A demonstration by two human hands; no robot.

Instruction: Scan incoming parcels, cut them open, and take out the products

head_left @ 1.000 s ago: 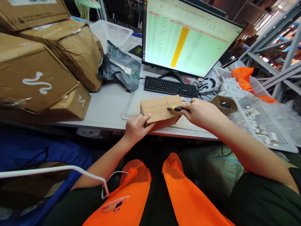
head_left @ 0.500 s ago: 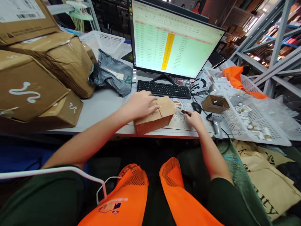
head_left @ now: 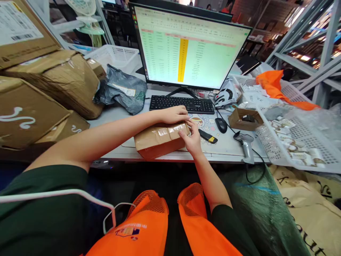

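A small brown cardboard box point(head_left: 157, 140) with shiny tape along its top sits at the desk's front edge. My left hand point(head_left: 174, 114) lies along its far upper edge, fingers curled over toward the right end. At that right end, my right hand point(head_left: 193, 138) grips the box with thumb on top; its other fingers are partly hidden. The two hands nearly meet at the far right corner. Just right of my right hand, a black and yellow utility knife point(head_left: 207, 136) lies on the desk mat, untouched.
Behind the box are a keyboard point(head_left: 183, 104) and a monitor point(head_left: 186, 49). A mouse point(head_left: 221, 124), a barcode scanner point(head_left: 245, 144) and a white basket point(head_left: 298, 142) of small rolls stand right. Large cartons point(head_left: 29, 110) and a grey plastic parcel point(head_left: 125, 89) fill the left.
My right hand has put the utility knife down on the mat and moved left onto the box. The box has shifted left and turned, and my left hand has slid toward its right end.
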